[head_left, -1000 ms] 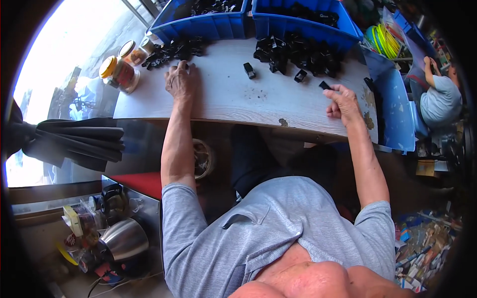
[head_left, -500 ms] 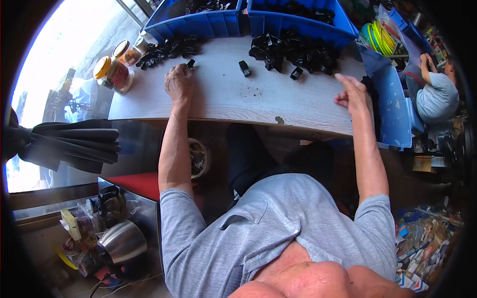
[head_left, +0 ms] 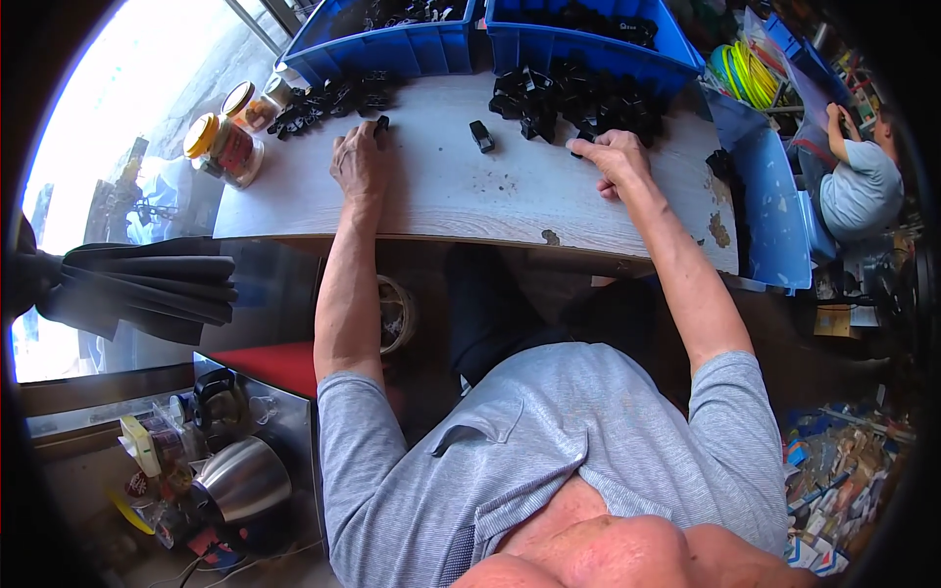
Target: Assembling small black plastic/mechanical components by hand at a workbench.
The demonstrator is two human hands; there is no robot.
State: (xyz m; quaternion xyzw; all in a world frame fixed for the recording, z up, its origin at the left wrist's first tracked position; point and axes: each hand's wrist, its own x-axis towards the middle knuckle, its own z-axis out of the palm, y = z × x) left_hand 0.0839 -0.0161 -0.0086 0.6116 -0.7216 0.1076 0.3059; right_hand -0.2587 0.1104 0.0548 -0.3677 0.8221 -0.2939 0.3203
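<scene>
Near the left part of the table, my left hand point(head_left: 359, 164) is closed on a small black plastic part point(head_left: 382, 124) that sticks out past its fingertips. My right hand point(head_left: 619, 161) reaches in at the front of the right pile, thumb and fingers closed on another small black part, mostly hidden under them. Between the hands a single black part point(head_left: 481, 136) lies on the table point(head_left: 461, 201). A large heap of black parts point(head_left: 534, 98) spreads beyond my right hand, and a smaller heap point(head_left: 328, 101) lies beyond my left.
Two blue bins point(head_left: 392, 54) holding black pieces stand at the table's far edge. Lidded jars point(head_left: 227, 147) are at the far left corner. A light blue bin point(head_left: 774, 196) adjoins the right edge. Another person point(head_left: 863, 186) sits farther right.
My right hand has swung left from the table's right edge and closed on the small black part by the heap. My left hand has barely shifted.
</scene>
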